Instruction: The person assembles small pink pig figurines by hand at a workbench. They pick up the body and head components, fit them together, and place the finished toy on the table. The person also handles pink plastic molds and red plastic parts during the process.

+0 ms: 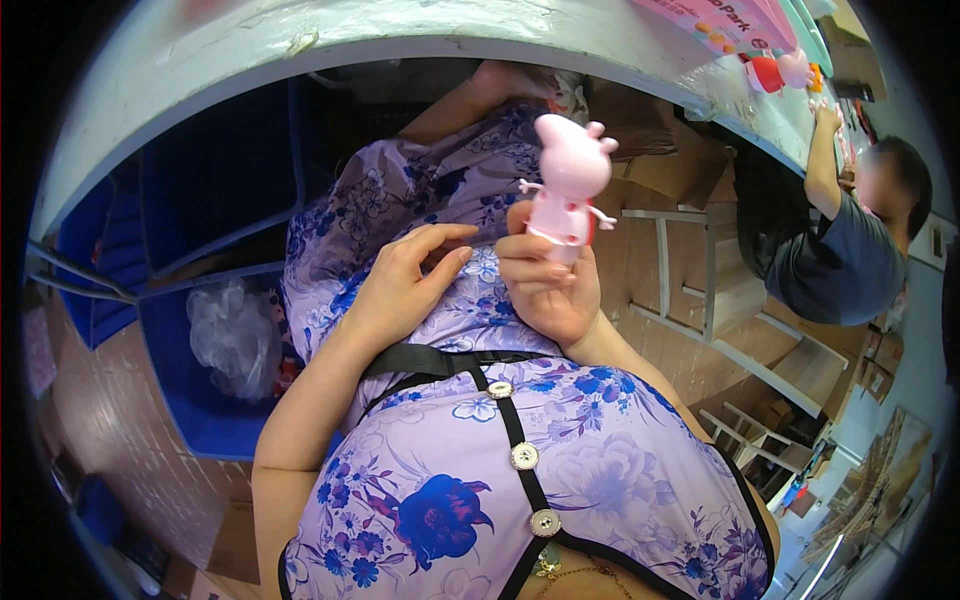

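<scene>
A pink plastic pig figure [573, 165] stands nearly upright in my right hand [553, 290], which is closed around its lower body. The figure has a rounded snout, small ears, thin arms and a pale pink body with round holes and a bit of red along its side. My left hand [415, 275] rests on my lap over the flowered purple dress [470, 300]. Its fingers are loosely bent and apart from the thumb, with nothing held.
A pale worktable [380, 40] curves across the top, with a second pig figure in red [768, 74] and a pink printed box [735, 25]. Blue bins [200, 420] stand at left, one holding clear plastic bags [235, 340]. Wooden stools [735, 270] and a co-worker [840, 250] are at right.
</scene>
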A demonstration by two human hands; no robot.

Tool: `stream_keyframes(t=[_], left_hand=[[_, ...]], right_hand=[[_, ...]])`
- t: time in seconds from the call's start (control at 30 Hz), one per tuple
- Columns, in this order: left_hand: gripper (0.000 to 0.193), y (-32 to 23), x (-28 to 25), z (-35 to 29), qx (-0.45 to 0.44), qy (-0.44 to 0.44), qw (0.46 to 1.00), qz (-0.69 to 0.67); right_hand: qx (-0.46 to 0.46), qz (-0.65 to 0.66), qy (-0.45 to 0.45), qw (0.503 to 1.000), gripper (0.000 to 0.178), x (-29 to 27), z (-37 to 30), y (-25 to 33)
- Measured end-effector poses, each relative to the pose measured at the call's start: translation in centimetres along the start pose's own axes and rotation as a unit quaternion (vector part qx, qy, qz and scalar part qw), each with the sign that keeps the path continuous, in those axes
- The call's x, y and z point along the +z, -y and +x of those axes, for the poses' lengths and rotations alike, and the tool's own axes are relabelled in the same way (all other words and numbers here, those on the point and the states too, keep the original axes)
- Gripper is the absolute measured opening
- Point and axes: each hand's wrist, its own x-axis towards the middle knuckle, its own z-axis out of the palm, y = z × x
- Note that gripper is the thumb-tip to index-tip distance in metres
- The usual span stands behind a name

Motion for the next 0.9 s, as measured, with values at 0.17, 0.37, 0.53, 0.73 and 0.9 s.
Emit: stream_keyframes(t=[0.17, 0.37, 0.53, 0.73, 0.9], left_hand=[[0.028, 0.4, 0.1, 0.0, 0.017, -0.025, 0.999, -0.025], [0.036, 0.3, 0.3, 0.0, 0.04, -0.066, 0.989, -0.123], [0.056, 0.0, 0.4, 0.4, 0.058, -0.027, 0.982, -0.179], [0.053, -0.5, 0.6, 0.6, 0.051, -0.059, 0.97, -0.232], [0.055, -1.0, 0.4, 0.4, 0.181, -0.163, 0.97, 0.026]], right_hand=[[-0.088, -0.137, -0.106, 0.981, 0.051, -0.5, -0.1, 0.2], [-0.141, -0.315, -0.153, 0.926, 0.048, -0.5, 0.0, -0.5], [-0.171, -0.452, -0.189, 0.855, 0.042, 0.1, 0.8, -1.8], [-0.224, -0.572, -0.242, 0.751, 0.042, 0.4, 1.3, -2.5], [-0.234, -0.573, -0.218, 0.755, 0.045, 0.5, 0.9, -2.1]])
